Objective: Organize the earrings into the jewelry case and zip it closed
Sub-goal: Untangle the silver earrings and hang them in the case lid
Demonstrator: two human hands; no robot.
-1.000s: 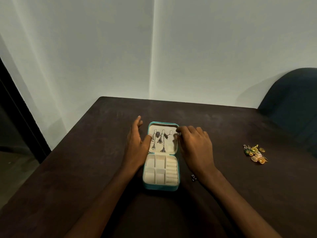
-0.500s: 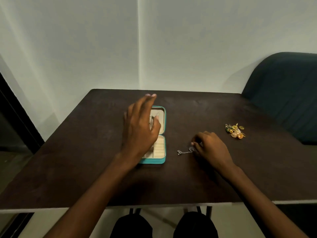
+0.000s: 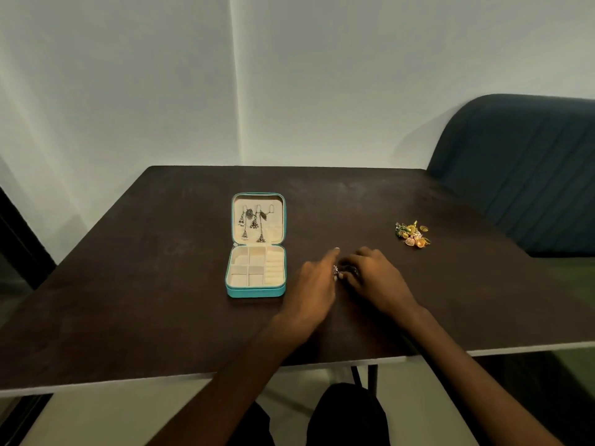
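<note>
The teal jewelry case (image 3: 256,292) lies open left of centre on the dark table (image 3: 145,284). Several silver drop earrings (image 3: 252,224) hang in its cream lid, and the cream compartments below look empty. My two hands meet just right of the case, low over the table. A small silver earring (image 3: 335,270) shows between them. My right hand (image 3: 378,280) curls its fingers around that earring. My left hand (image 3: 317,281) has its index finger stretched out and its thumb at the earring; whether it pinches the earring is hidden.
A small pile of gold and green earrings (image 3: 412,234) lies on the table to the right, apart from my hands. A dark blue upholstered chair (image 3: 521,175) stands at the table's right side. The table's front edge (image 3: 225,375) is near me, with white walls behind.
My left hand left the case and came right to meet my right hand. The silver earring that lay on the table is now between both hands. The camera has pulled back.
</note>
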